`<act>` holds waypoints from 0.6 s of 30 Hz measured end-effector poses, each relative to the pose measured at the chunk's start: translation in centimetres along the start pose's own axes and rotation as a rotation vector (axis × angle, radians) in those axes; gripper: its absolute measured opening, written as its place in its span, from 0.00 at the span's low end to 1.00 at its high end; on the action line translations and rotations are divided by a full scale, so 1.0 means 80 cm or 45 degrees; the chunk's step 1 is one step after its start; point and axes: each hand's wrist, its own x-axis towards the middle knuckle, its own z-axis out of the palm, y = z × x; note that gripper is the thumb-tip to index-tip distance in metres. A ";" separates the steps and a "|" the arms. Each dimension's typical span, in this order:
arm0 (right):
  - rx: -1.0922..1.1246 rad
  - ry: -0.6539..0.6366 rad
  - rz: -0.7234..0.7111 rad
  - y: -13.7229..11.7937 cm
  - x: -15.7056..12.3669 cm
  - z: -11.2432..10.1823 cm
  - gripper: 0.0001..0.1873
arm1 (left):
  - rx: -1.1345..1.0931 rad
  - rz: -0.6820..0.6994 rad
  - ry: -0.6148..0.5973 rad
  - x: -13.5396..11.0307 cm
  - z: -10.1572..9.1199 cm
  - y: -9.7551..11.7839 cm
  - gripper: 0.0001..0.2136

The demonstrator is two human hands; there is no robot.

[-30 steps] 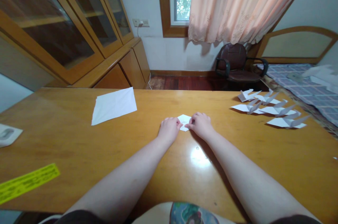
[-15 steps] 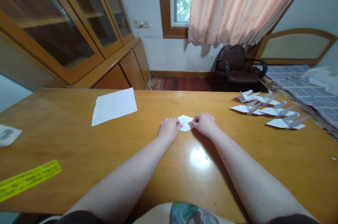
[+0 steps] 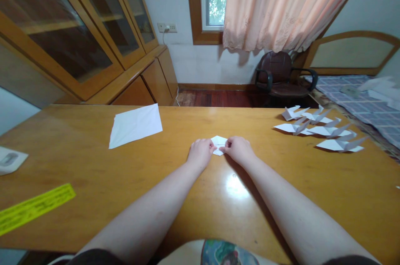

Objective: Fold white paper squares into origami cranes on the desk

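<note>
A small piece of folded white paper (image 3: 219, 140) lies near the middle of the table, with a crease line running across it. My left hand (image 3: 201, 150) pinches its left end between thumb and fingers. At the other end, my right hand (image 3: 239, 149) is closed on the paper, its thumb resting on the face near the middle. The fingers hide both ends of the paper.
Several folded paper cranes (image 3: 340, 145) stand at the table's far right. A white paper sheet (image 3: 136, 126) lies at the back left, a yellow strip (image 3: 37, 207) at the front left, and a white object (image 3: 11, 161) at the left edge.
My right hand has slid slightly left along the folded paper, its thumb now closer to the middle. My left hand keeps its place.
</note>
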 end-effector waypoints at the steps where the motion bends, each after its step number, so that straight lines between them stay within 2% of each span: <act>1: 0.001 -0.005 0.004 0.000 0.000 0.000 0.12 | -0.002 0.000 0.002 0.000 0.000 -0.001 0.07; 8: 0.024 -0.008 0.036 0.001 0.002 0.001 0.13 | 0.014 0.011 0.027 -0.003 0.001 0.000 0.08; 14: 0.029 -0.019 0.045 0.001 0.002 0.001 0.15 | -0.032 0.011 0.059 -0.005 0.004 0.001 0.18; 18: 0.009 -0.033 0.049 0.000 0.002 0.000 0.15 | -0.043 -0.049 0.053 -0.004 0.005 0.001 0.13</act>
